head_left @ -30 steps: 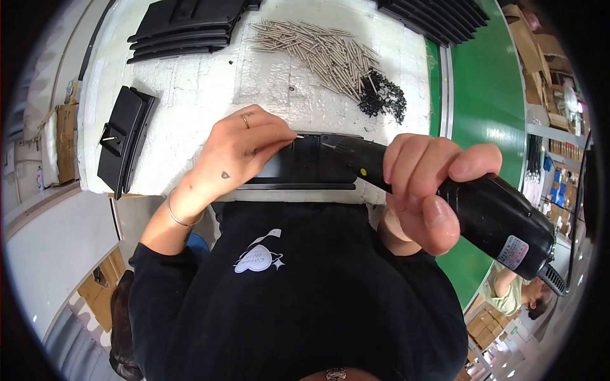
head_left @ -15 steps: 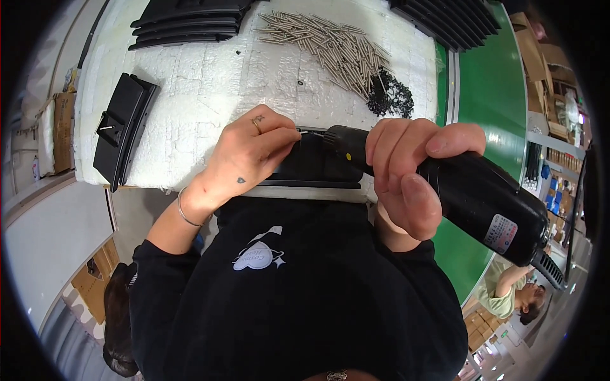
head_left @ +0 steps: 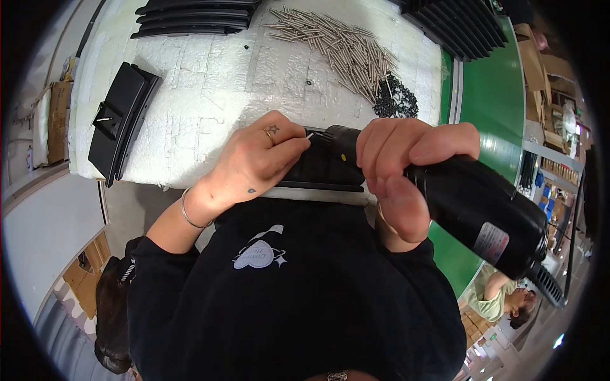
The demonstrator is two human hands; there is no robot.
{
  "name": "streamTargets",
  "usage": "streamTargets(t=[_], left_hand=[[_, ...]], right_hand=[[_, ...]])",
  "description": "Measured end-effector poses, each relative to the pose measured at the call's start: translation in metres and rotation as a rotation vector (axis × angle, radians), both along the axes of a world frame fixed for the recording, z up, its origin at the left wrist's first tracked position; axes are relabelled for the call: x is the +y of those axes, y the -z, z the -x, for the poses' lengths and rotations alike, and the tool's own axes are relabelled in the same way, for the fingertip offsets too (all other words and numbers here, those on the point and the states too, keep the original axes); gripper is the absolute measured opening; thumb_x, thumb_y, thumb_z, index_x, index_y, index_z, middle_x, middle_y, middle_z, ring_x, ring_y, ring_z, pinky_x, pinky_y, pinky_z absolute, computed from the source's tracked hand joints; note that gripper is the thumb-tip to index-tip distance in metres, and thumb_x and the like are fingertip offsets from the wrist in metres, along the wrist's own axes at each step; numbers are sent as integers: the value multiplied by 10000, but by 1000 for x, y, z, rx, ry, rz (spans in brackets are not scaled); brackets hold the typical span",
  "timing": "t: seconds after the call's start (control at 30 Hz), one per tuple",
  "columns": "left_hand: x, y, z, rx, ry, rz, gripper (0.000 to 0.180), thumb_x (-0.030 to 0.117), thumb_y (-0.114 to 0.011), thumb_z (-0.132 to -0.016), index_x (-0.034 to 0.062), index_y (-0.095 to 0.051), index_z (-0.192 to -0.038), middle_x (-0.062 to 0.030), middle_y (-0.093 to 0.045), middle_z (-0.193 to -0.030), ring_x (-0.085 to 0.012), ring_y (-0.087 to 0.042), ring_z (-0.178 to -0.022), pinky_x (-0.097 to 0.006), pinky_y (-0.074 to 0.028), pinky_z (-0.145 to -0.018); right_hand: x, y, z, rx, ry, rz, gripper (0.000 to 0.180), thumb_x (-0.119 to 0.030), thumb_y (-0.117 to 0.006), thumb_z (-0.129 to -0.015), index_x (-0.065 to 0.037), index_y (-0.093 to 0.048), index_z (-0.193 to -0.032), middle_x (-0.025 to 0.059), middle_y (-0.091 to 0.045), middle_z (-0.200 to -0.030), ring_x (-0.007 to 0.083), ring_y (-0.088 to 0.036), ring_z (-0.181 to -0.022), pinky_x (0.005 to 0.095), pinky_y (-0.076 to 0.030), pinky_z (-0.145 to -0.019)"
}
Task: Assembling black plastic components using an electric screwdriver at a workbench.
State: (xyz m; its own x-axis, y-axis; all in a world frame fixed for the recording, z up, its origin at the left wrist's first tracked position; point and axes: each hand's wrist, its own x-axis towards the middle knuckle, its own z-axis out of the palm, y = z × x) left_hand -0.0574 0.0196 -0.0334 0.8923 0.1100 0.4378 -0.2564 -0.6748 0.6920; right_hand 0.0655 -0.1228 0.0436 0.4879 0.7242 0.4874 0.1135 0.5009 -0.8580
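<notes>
My right hand (head_left: 400,171) grips a black electric screwdriver (head_left: 470,203), its nose pointing left toward a black plastic part (head_left: 324,174) at the near edge of the white table (head_left: 210,82). My left hand (head_left: 257,162) lies on that part and pinches a small metal screw (head_left: 310,134) at the driver's tip. The part is mostly hidden under both hands.
A heap of metal pins (head_left: 346,47) and a small pile of black screws (head_left: 394,101) lie at the back. Black plastic parts are stacked at the top left (head_left: 190,16), top right (head_left: 457,22) and left edge (head_left: 121,117). A green belt (head_left: 492,108) runs right. Another person (head_left: 502,298) sits lower right.
The driver's nose has moved left to the fingertips of my left hand, which now pinches a screw at the tip. The view has shifted slightly.
</notes>
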Motion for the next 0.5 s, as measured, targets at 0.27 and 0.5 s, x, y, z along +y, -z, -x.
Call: streamTargets(t=[0.27,0.5], left_hand=[[-6,4,1,-42,59,-31,229,-26,-642,-666,-8,-638,-894,-59,-611,-879,-235,-595,-798,-324,-518,-583],[-11,-1,-1,-74,76,-28,178,-28,-624,-644,-2,-612,-820,-70,-551,-806,-243,-562,-770,-335,-499,-575]], right_hand=[[16,-4,10,-40,59,43,301,95,-644,-661,-17,-507,-905,61,-570,-675,121,-546,-562,239,-433,-551],[9,-10,6,-239,27,226,310,71,-576,-765,-64,-387,-970,69,-515,-677,133,-485,-569,279,-413,-565]])
